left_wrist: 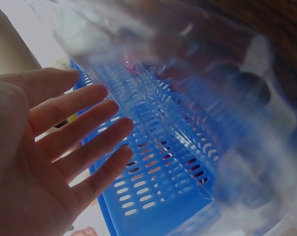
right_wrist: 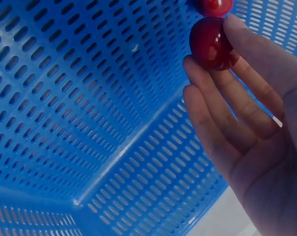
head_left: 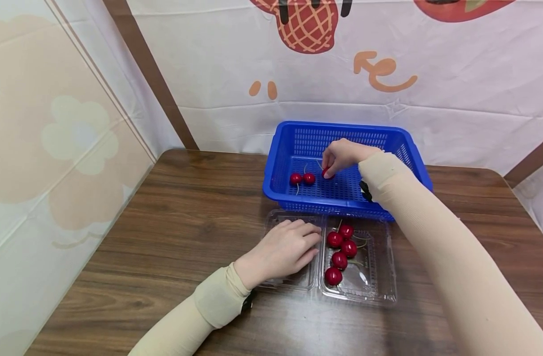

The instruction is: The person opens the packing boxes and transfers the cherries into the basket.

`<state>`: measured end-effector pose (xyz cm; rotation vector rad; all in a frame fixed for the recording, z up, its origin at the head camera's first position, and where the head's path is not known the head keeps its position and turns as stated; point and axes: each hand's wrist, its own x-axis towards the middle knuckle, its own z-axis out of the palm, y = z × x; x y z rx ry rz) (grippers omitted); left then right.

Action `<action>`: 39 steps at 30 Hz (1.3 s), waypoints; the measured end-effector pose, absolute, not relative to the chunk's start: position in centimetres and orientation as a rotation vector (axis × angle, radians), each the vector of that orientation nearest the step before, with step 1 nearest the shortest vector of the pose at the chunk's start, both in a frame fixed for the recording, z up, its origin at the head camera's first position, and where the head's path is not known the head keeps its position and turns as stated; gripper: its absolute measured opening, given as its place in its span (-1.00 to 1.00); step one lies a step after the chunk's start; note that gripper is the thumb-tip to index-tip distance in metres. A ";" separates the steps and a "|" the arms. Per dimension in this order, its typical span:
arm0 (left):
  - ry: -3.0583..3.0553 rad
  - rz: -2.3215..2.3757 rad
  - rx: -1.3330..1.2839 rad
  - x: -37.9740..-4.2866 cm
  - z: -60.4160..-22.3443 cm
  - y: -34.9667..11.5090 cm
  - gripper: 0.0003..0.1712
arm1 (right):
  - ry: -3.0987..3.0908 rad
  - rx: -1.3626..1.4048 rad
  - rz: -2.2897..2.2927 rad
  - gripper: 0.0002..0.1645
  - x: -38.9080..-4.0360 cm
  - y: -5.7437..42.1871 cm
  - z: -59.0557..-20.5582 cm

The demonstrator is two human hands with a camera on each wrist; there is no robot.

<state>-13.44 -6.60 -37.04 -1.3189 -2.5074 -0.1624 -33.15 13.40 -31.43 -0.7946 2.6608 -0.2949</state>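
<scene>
Inside the blue plastic basket (head_left: 342, 200), my right hand (head_left: 341, 154) pinches a dark red cherry (right_wrist: 208, 43) between thumb and fingertips. Two more cherries (head_left: 296, 179) with stems lie on the basket floor to its left. My left hand (head_left: 284, 248) rests over the left half of a clear plastic clamshell box (head_left: 380, 292), its fingers (left_wrist: 97, 140) straight and slightly spread. Several red cherries (head_left: 339, 260) with stems lie in the box's right half, in a loose column along its left side.
The basket stands at the back of the wooden table (head_left: 178, 237), just behind the clamshell box. A printed cloth (head_left: 218, 59) hangs behind the table's back edge. Wood-grain tabletop extends to the left and right of the basket.
</scene>
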 end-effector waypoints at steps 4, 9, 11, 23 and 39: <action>-2.504 -0.171 -1.318 -13.5 -37.1 -6.6 -0.71 | 2.655 -0.786 -0.335 -0.70 -33.3 13.4 -31.7; -2.504 -0.176 -1.324 -13.5 -37.0 -6.6 -0.71 | 2.634 -0.752 -0.372 -0.70 -33.3 13.1 -32.0; -2.506 -0.176 -1.327 -13.5 -37.0 -6.6 -0.70 | 2.631 -0.740 -0.373 -0.69 -33.3 13.0 -32.1; -2.512 -0.183 -1.328 -13.5 -37.0 -6.6 -0.71 | 2.610 -0.681 -0.340 -0.70 -33.6 12.6 -32.9; -2.506 -0.188 -1.324 -13.5 -36.8 -6.6 -0.72 | 2.588 -0.696 -0.330 -0.68 -33.7 12.5 -33.4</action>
